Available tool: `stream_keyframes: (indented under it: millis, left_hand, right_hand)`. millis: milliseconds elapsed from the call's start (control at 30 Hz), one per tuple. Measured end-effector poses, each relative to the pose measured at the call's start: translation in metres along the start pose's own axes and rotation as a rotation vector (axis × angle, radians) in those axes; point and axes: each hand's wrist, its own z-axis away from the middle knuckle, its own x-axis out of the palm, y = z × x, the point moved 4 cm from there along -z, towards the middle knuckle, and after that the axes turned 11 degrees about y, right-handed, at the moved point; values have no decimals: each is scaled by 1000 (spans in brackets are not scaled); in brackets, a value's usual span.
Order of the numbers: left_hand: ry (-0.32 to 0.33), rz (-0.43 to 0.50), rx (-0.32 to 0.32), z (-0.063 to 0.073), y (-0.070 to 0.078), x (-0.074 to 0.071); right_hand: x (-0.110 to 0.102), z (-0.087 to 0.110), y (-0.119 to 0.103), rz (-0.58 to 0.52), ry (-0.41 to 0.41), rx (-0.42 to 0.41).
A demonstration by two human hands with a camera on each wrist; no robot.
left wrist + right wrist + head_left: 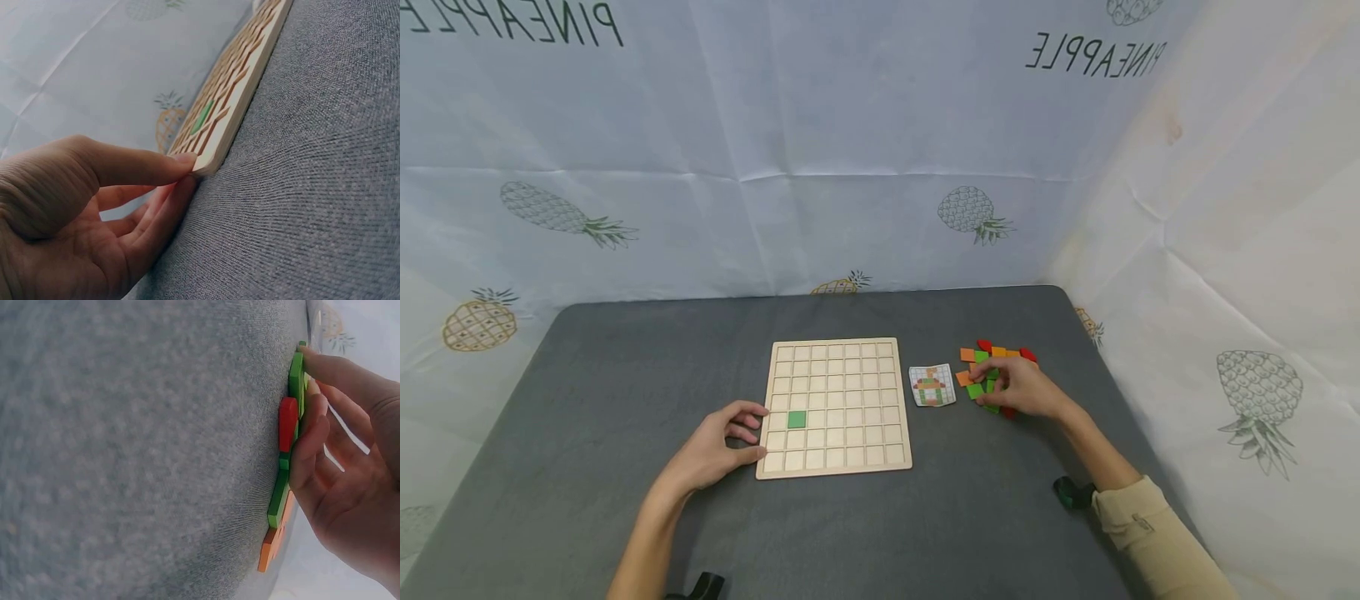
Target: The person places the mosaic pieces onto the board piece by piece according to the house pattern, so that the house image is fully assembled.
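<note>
A square wooden grid board (835, 408) lies on the table with one green square tile (797, 419) in a cell toward its lower left. My left hand (718, 446) holds the board's left edge. In the left wrist view its thumb (181, 161) rests on the board's rim and the fingers curve in beside it. My right hand (1022, 387) is over a loose group of coloured tiles (967, 355), thumb and forefinger spread apart and touching among them. From the right wrist, a red tile (288, 424) and green tiles (279, 499) show beside the fingers.
Between board and tiles lies a small paper card (931, 386) with a coloured grid picture. The dark grey cloth-covered table (850, 533) ends at a pineapple-print curtain (865, 125) behind and to the right. Dark wrist devices (1072, 493) sit by both forearms.
</note>
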Motion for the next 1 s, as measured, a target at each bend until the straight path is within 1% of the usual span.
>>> stream_keyframes:
  millis: [300, 400, 533, 700, 800, 1000]
  left_hand:
    - [0, -2, -7, 0, 1, -1]
    - [0, -4, -10, 0, 1, -1]
    - [-1, -11, -8, 0, 1, -1]
    - [-2, -5, -7, 0, 0, -1]
    - [-4, 1, -9, 0, 0, 0]
    - [-4, -1, -13, 0, 0, 0]
  right_hand:
    - [3, -1, -1, 79, 43, -74]
    - [3, 0, -1, 83, 52, -67]
    - [3, 3, -4, 58, 59, -62]
    - [5, 3, -16, 14, 74, -118]
    - [9, 1, -26, -11, 74, -132]
    - [18, -6, -54, -42, 68, -180]
